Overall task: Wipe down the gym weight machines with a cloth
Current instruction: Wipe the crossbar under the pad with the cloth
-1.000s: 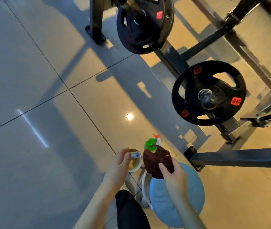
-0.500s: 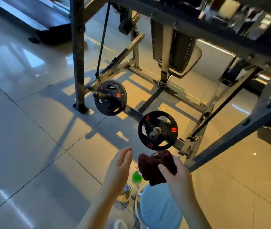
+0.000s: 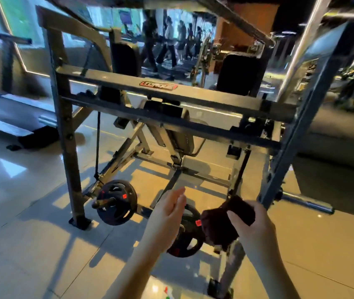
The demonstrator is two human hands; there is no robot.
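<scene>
A treadmill [image 3: 10,117] stood well left of the left grip [image 3: 167,212]. A weight plate [image 3: 116,202] sat on a peg of the machine frame [image 3: 171,91], near that grip's left. The left grip was released, fingers straight, holding nothing, in front of a second plate [image 3: 185,236]. Just right of it, the right grip [image 3: 251,225] clasped the dark cloth [image 3: 221,225], near a slanted bar [image 3: 288,143].

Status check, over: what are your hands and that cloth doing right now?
Right hand grips dark cloth. Left hand open, empty. Cloth beside slanted frame post, contact unclear. Weight plate low behind hands.
</scene>
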